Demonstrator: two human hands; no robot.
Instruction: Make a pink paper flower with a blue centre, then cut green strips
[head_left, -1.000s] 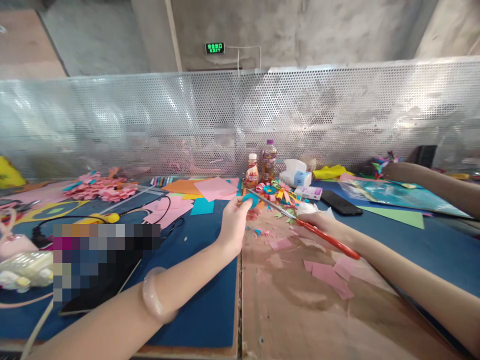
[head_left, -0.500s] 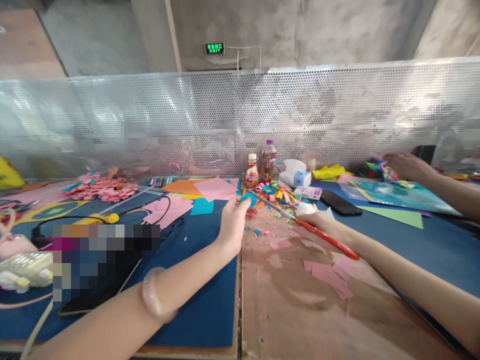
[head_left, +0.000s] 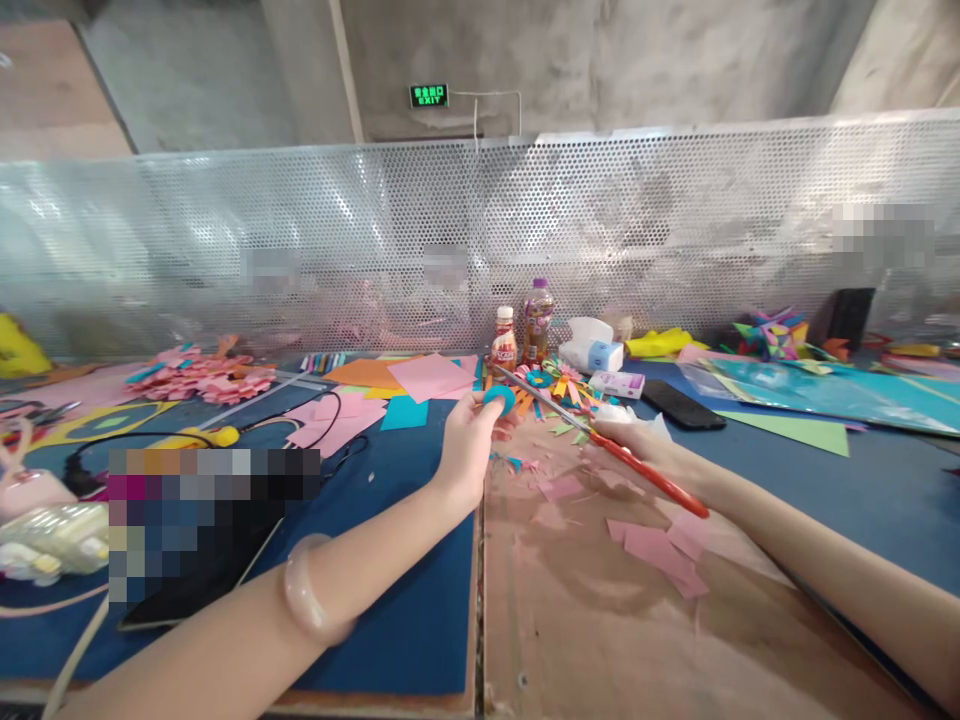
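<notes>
Between the thumb and fingers of my left hand [head_left: 466, 440] is a small round piece of blue paper [head_left: 499, 401]. My right hand [head_left: 637, 447] grips red-handled scissors [head_left: 649, 478], whose metal blades point to the upper left, close to the blue paper. Whether the blades touch the paper I cannot tell. Behind the blades lies a pile of colourful paper flowers and strips [head_left: 559, 382]. Small paper scraps [head_left: 525, 466] are scattered on the brown board below my hands, with pink paper pieces [head_left: 664, 555] nearer to me.
Two drink bottles [head_left: 538, 325], a tissue pack [head_left: 591, 348] and a black phone [head_left: 684, 405] stand or lie beyond my hands. Pink paper sheets [head_left: 433, 378] lie at centre left. A dark tablet-like device [head_left: 202, 570] and cables lie left. A perforated metal screen [head_left: 375, 230] closes the back.
The scissors and my right hand have shifted slightly, and the round blue paper is turned more into view. Another person's arm at the far right has gone out of view.
</notes>
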